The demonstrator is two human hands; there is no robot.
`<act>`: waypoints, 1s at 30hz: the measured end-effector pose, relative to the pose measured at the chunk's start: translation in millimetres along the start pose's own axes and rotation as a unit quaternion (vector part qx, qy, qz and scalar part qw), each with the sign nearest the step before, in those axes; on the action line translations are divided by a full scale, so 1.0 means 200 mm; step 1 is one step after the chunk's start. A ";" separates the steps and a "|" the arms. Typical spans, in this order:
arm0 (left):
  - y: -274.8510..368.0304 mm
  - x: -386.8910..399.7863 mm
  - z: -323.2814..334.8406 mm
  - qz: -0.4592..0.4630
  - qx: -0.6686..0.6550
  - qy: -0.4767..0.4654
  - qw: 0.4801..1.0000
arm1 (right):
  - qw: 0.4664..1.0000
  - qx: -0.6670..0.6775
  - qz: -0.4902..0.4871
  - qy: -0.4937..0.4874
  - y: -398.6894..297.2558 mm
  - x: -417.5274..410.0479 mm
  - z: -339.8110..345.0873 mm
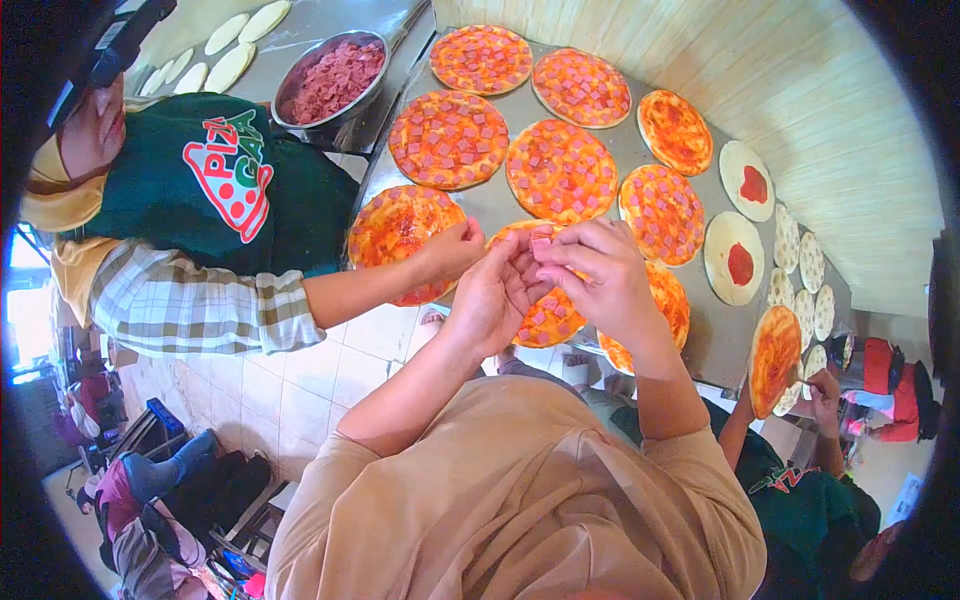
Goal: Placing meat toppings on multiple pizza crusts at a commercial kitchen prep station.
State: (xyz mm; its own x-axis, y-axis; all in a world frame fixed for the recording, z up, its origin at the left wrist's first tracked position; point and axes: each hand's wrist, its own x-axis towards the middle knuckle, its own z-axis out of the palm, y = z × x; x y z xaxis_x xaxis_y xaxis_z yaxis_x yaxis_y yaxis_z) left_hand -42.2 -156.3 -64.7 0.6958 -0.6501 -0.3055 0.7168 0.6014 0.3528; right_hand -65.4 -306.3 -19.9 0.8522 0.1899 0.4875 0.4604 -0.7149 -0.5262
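Note:
Palm up, my left hand (491,296) is cupped close beside my right hand, with pieces of pink diced meat (540,240) at its fingers. My right hand (600,277) pinches at these pieces with thumb and fingertips. Both hands are over a sauced pizza base (551,319) that bears some meat squares and is partly hidden by them. Beyond lie several round pizza bases topped with sauce and meat squares, such as the pizza (562,171) straight ahead. A sauced pizza base (401,225) with a few meat squares is at the left, under a co-worker's hand.
A co-worker's forearm (367,289) reaches in from the left, close to my left hand. A metal bowl (280,97) of cut meat stands at the back left. Plain dough rounds with sauce (720,259) lie to the right, where another person holds a sauced base (774,360).

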 end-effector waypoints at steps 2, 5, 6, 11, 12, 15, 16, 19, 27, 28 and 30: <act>-0.02 -0.01 0.02 0.001 -0.010 0.018 1.000 | 1.000 -0.009 0.018 0.005 0.01 -0.01 -0.01; -0.05 -0.02 0.02 0.004 -0.016 0.040 0.999 | 0.998 -0.030 0.047 0.010 0.01 -0.02 -0.02; -0.06 -0.02 0.02 0.007 -0.013 0.045 0.999 | 0.998 -0.041 0.056 0.008 0.01 -0.03 -0.01; -0.10 -0.03 0.02 0.013 0.026 0.055 0.998 | 0.992 -0.117 0.037 0.035 0.01 -0.10 0.05; -0.11 -0.03 0.00 0.025 0.034 0.066 0.997 | 0.989 -0.134 0.026 0.050 0.01 -0.11 0.06; -0.14 0.00 -0.03 0.012 0.034 0.086 0.996 | 0.985 -0.160 0.016 0.062 0.01 -0.15 0.08; -0.15 0.01 -0.04 0.009 0.035 0.102 0.994 | 0.984 -0.161 0.003 0.075 0.02 -0.17 0.09; -0.17 0.04 -0.08 0.007 0.011 0.089 0.996 | 0.993 -0.085 0.050 0.057 0.03 -0.18 0.06; -0.10 0.02 -0.08 0.022 0.045 0.131 0.990 | 0.863 0.180 0.448 0.150 0.63 -0.30 -0.25; -0.10 0.02 -0.08 0.017 0.045 0.127 0.991 | 0.870 0.087 0.469 0.127 0.82 -0.39 -0.29; -0.09 0.02 -0.10 0.025 0.061 0.149 0.987 | 0.867 -0.005 0.487 0.100 1.10 -0.55 -0.28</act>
State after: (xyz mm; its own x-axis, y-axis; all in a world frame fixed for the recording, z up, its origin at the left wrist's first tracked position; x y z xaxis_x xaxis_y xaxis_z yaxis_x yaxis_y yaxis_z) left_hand -51.9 -160.3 -90.6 0.7250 -0.4457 -0.5251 0.6838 0.5568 0.4716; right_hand -71.9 -522.7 -150.4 0.7749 -0.6277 -0.0741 -0.4575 -0.4762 -0.7510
